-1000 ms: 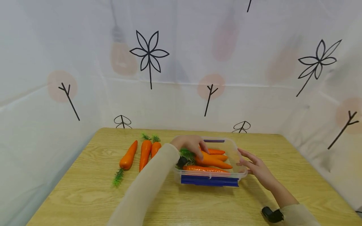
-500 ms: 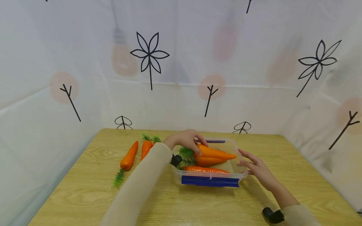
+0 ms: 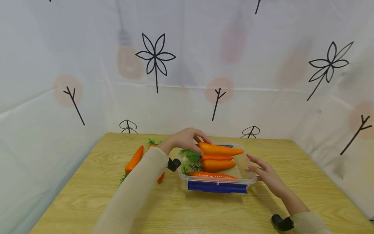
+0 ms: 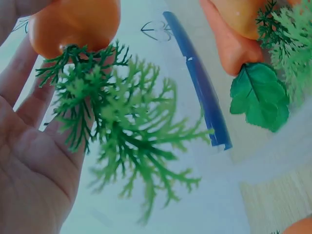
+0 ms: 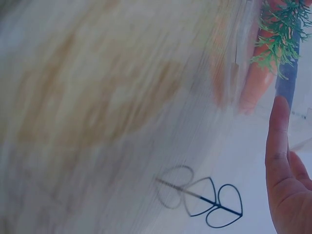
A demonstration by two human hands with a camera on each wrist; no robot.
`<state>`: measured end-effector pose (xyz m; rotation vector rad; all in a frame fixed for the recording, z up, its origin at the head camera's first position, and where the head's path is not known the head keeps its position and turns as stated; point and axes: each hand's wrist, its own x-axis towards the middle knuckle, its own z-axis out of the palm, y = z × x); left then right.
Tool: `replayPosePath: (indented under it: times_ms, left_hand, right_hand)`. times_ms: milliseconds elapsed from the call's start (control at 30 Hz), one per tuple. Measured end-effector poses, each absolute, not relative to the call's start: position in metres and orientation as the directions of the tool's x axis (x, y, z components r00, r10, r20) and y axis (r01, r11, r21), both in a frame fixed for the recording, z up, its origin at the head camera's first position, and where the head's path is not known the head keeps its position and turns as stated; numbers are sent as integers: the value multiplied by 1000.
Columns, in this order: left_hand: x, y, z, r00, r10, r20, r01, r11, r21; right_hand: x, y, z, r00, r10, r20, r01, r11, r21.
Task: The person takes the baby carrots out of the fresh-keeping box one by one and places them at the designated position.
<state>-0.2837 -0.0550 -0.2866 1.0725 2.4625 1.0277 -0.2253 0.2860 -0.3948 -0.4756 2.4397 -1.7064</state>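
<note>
In the head view my left hand [image 3: 187, 139] pinches an orange carrot [image 3: 221, 149] by its thick end, over the far side of a clear plastic box [image 3: 251, 180]. In the left wrist view the held carrot [image 4: 78, 24] trails feathery green leaves [image 4: 131, 126] beside the palm. Inside the box lie a thin carrot [image 3: 217, 158], a thicker carrot [image 3: 218, 165] and a glossy carrot [image 3: 211, 175] along the near wall. My right hand [image 3: 270, 178] touches the box's right wall with extended fingers; in the right wrist view one finger [image 5: 279, 131] is straight.
Left of the box, a carrot [image 3: 134, 161] lies on the wooden table [image 3: 204, 213], its leaves toward the near side. My left sleeve [image 3: 137, 188] partly covers other carrots there. A blue latch [image 3: 217, 186] hangs on the box's near side. Patterned white cloth [image 3: 187, 107] rises behind.
My left hand has lifted the carrot from the middle of the pile and carried it toward the box's far side. The carrots beneath show more fully. My right hand stays at the box.
</note>
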Motion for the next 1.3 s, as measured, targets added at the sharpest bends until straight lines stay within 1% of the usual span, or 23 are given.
replayPosePath:
  times_ms: [367, 600, 800, 967, 1300]
  left_hand:
    - [-274, -83, -288, -720, 679, 142, 525, 400, 751]
    - [-267, -113, -298, -745, 637, 197, 510, 354, 784]
    - [-262, -138, -315, -806, 554, 210, 461, 364, 810]
    - [-256, -153, -329, -845, 482, 231, 431, 359, 828]
    - [-242, -176, -350, -903, 286, 321, 414, 374, 830]
  right_hand:
    - [-227, 287, -395, -941, -330, 79, -188, 313, -931]
    - [-227, 286, -395, -941, -328, 79, -189, 317, -930]
    - [-226, 286, -394, -939, -332, 87, -194, 305, -932]
    - [-225, 285, -394, -940, -330, 83, -184, 289, -940]
    - [-226, 284, -395, -940, -332, 82, -184, 289, -939]
